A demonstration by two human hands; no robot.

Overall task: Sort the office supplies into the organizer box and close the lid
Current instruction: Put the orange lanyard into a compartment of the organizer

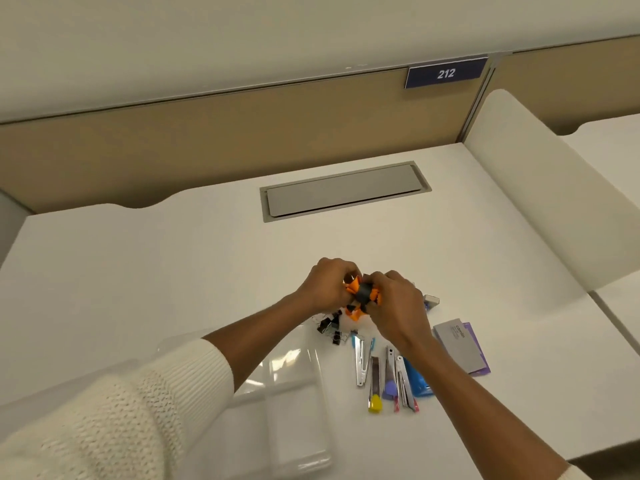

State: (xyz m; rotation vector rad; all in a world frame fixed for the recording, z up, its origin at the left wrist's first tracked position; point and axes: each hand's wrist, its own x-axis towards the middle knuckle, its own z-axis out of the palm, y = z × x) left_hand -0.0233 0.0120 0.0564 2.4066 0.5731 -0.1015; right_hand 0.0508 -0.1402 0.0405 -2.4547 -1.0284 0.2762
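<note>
Both hands meet above the middle of the white desk (138, 271). My left hand (325, 284) and my right hand (398, 306) together grip a bunch of orange and black binder clips (362, 296). Small black binder clips (330, 325) lie loose on the desk just below my left hand. The clear plastic organizer box (294, 393) lies open near the front, partly under my left forearm. To its right lie several utility knives and staple strips (384, 375) and a blue item (417, 381).
A grey and purple card pack (460, 346) lies right of the knives. A small silver object (431, 300) peeks out behind my right hand. A grey cable hatch (343, 190) sits in the desk's far half. White side dividers (540, 188) and a tan back panel bound the desk.
</note>
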